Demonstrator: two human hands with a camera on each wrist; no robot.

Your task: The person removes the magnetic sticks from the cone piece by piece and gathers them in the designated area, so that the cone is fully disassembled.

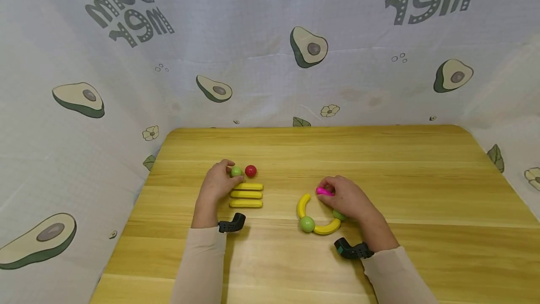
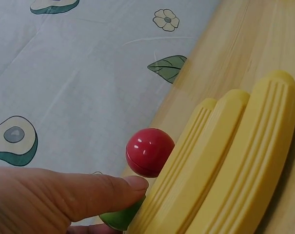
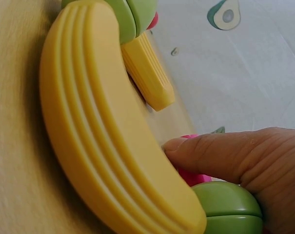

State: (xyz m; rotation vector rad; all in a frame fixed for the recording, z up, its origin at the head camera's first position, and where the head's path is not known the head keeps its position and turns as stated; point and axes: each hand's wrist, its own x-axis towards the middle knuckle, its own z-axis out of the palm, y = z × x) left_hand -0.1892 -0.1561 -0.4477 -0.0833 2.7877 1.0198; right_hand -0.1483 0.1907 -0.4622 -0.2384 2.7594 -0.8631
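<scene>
On the desk, the right hand and left hand are pinching pieces beside a yellow arc and three bars respectively: a pink piece running nearly crosswise, visible end pointing left, and a green ball.

The head view is bright and evenly lit, with a bluish cast on the cloth toward the top, a pale sheen on the tabletop at lower centre, and soft shadows along the inner sides of the left sleeve and right sleeve. Both wrist views are dimmer and greyer; in the left one, small white glints mark the red ball near the centre. In the right one, dark shading borders the yellow arc, and the wood grain at far left looks blurred.
</scene>
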